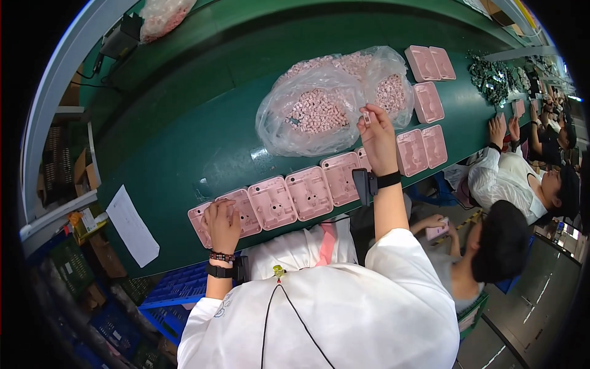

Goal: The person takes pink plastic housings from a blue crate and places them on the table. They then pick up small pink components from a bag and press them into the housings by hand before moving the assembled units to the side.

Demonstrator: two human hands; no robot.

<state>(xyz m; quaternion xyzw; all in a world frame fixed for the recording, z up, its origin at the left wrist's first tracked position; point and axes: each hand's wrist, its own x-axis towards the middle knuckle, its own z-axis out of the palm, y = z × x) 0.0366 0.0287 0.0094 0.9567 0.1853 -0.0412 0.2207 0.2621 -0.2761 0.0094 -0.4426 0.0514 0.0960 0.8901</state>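
Note:
My right hand [379,140] is raised at the edge of a clear plastic bag [270,114], with a small pink plastic piece [367,117] pinched between thumb and fingers. The bag lies spread on the bench and holds a heap of small pink pieces [316,111]. My left hand [222,222] lies over the leftmost pink plastic housings [198,215], fingers apart and slightly bent; what is under its fingertips is hidden. To its right, more open pink housings [273,203] stand side by side in a row along the bench's near edge. One is partly hidden by my right wrist.
A second bag [402,114] of pink pieces adjoins the first. More pink housings [424,147] sit to the right, with a dark pile of small parts [491,77] beyond. White paper [132,227] lies on the green bench [166,160] at left. Co-workers [513,181] sit close at right.

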